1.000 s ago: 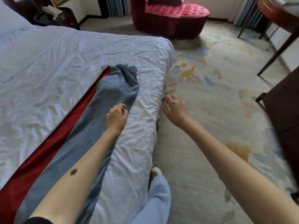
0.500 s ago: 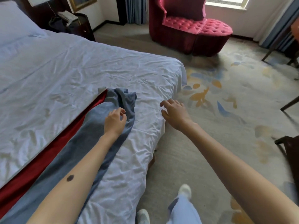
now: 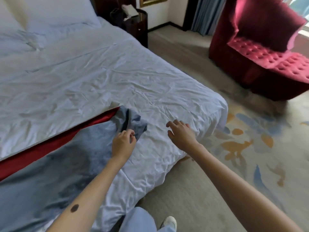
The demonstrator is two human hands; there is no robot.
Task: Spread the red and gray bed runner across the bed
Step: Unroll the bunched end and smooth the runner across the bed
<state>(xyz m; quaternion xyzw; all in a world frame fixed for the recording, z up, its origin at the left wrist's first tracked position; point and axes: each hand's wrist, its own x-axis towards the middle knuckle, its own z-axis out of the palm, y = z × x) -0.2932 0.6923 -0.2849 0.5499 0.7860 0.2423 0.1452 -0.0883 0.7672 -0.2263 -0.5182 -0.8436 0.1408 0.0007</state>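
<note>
The red and gray bed runner [image 3: 70,158] lies slantwise on the white bed [image 3: 103,76], its red stripe along the far side and gray toward me. Its end near the bed's foot is bunched and folded over. My left hand [image 3: 122,142] pinches that bunched gray end between thumb and fingers. My right hand [image 3: 181,133] hovers just right of it over the white sheet near the bed's corner, fingers spread, holding nothing.
A red tufted chaise [image 3: 267,52] stands at the upper right on patterned carpet [image 3: 242,148]. A dark nightstand [image 3: 133,22] sits beside the pillows [image 3: 33,12]. My leg and white shoe [image 3: 169,222] are by the bed's edge.
The view has swung up and left. My left hand has drawn the runner's gray end toward the bed's foot; my right hand has moved from beyond the edge to over the sheet.
</note>
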